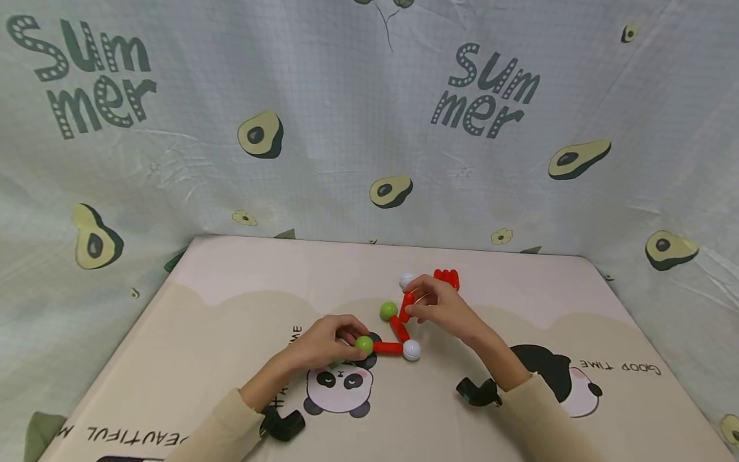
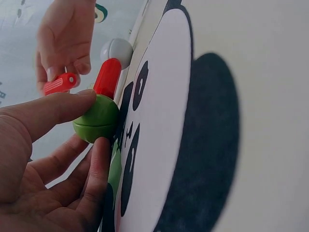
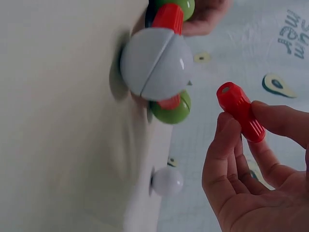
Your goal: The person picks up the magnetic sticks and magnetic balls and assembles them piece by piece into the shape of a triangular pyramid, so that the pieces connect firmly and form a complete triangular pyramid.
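My left hand (image 1: 329,340) pinches a green ball (image 2: 98,121) between thumb and fingers, close over the table. From that ball a red rod (image 1: 388,348) runs to a white ball (image 1: 412,350), and a second red rod (image 1: 399,328) links the white ball to another green ball (image 1: 389,311). Beyond this joined chain, my right hand (image 1: 441,306) pinches a loose red rod (image 3: 241,112) between thumb and fingertips. In the right wrist view a small round metallic spot shows in the rod's end. That rod is held apart from the chain.
A separate white ball (image 3: 167,181) lies on the table (image 1: 242,276) behind my right hand. Several red rods (image 1: 447,278) lie side by side near it. A hanging cloth (image 1: 323,96) printed with avocados closes off the back and sides. Panda pictures (image 1: 340,390) decorate the tabletop.
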The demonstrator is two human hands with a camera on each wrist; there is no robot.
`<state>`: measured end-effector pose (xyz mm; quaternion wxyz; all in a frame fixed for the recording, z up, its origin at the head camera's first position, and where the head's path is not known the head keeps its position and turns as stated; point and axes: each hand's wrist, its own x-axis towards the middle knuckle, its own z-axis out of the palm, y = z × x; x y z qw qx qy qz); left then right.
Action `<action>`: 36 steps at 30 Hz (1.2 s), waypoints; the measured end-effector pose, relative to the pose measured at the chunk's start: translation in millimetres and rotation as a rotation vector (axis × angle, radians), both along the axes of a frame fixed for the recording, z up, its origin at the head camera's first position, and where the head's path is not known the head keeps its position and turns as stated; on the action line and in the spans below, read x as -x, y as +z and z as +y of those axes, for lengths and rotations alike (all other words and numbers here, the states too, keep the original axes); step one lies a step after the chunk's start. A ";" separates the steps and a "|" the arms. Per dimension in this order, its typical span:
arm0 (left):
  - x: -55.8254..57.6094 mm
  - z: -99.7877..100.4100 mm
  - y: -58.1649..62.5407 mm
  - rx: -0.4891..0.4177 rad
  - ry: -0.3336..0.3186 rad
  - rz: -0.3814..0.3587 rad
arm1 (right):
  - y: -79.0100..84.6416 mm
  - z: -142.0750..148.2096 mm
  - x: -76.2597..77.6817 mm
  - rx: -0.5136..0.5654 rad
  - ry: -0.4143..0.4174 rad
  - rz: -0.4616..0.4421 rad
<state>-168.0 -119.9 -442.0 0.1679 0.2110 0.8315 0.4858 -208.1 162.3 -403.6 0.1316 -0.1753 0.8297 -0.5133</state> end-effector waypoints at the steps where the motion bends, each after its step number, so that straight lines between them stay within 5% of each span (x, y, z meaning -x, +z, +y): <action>1: -0.1 0.2 0.3 0.000 0.004 -0.001 | -0.4 -2.6 -0.5 0.001 0.005 -0.003; 10: -0.4 2.0 2.0 0.004 0.062 -0.027 | -4.9 -21.7 -4.0 -0.023 0.055 -0.011; 36: 1.0 -0.9 -0.5 -0.019 0.052 -0.011 | -18.6 -33.0 -4.0 -0.102 0.104 0.032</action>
